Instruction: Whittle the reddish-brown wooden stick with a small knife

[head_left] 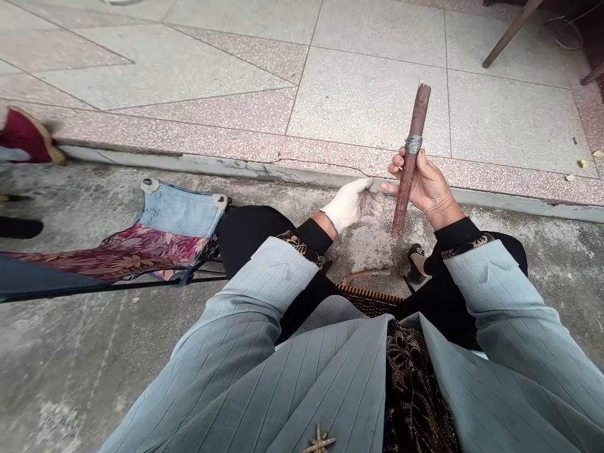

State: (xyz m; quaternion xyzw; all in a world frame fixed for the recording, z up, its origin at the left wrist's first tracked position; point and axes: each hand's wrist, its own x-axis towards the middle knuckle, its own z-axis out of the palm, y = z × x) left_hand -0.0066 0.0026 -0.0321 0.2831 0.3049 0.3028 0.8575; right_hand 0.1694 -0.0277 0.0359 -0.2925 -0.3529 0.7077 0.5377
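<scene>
Concrete ground [70, 352] below tiled step [212, 146]: bare right hand [427, 182] grips dark brown rod [402, 195], wire binding [414, 144] wound on; gloved left hand [352, 204] open, empty, just beside.

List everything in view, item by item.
Wooden stick: one, reddish brown, wire-bound, held upright.
Folding chair: one, denim blue and red floral, left.
Woven object: one, orange and black, by the lap.
Curved rod: one, brown, on the ground beyond.
Sandal: one, black, right of the rod.
Red shoe: one, blurred, far left.
Furniture legs: two, brown, top right.
Terrazzo paving: pink and grey, ahead.
Concrete ground: grey, below.
Star brooch: one, gold, on the jacket.
Pinstriped jacket: one, grey-blue, worn.
Left hand: one, white-gloved, open, beside the stick.
Right hand: one, bare, gripping the stick.
</scene>
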